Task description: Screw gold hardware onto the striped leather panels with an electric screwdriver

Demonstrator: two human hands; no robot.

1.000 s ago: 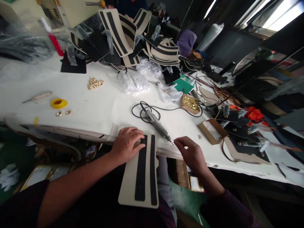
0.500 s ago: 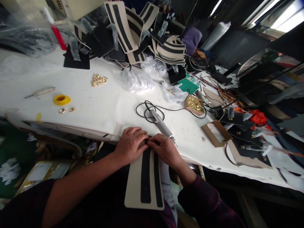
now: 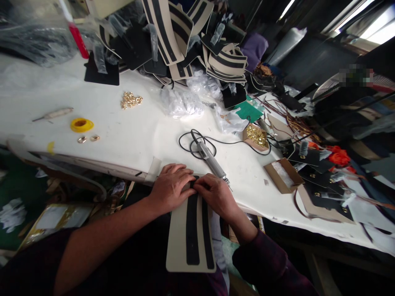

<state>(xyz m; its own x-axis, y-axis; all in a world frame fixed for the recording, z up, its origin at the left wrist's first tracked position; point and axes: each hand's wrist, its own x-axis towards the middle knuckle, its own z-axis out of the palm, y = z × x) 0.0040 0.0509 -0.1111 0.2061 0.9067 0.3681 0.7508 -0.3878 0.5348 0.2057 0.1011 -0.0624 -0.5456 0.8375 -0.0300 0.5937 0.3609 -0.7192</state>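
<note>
A beige panel with two black stripes (image 3: pixel 179 238) hangs over the table's front edge toward my lap. My left hand (image 3: pixel 171 187) lies on its upper end, with thumb and fingers pressed together around the edge of the panel. Close against it, my right hand (image 3: pixel 212 193) pinches at the top of a black stripe, fingertips touching the left hand's. Anything small between the fingertips is hidden. Just beyond the hands lies a grey electric screwdriver (image 3: pixel 212 162) with a looped black cable.
On the white table (image 3: pixel 132 139) are gold fittings (image 3: pixel 131 100), a yellow tape roll (image 3: pixel 81 125), an awl (image 3: pixel 54 114) and a box of gold pieces (image 3: pixel 255 137). Striped panels (image 3: pixel 226 63) pile up at the back. An open cardboard box (image 3: pixel 284 176) sits at right.
The view has shifted slightly, so most things appear a little further right. Both hands keep nearly the same hold on the panel, whose lower end has swung slightly right.
</note>
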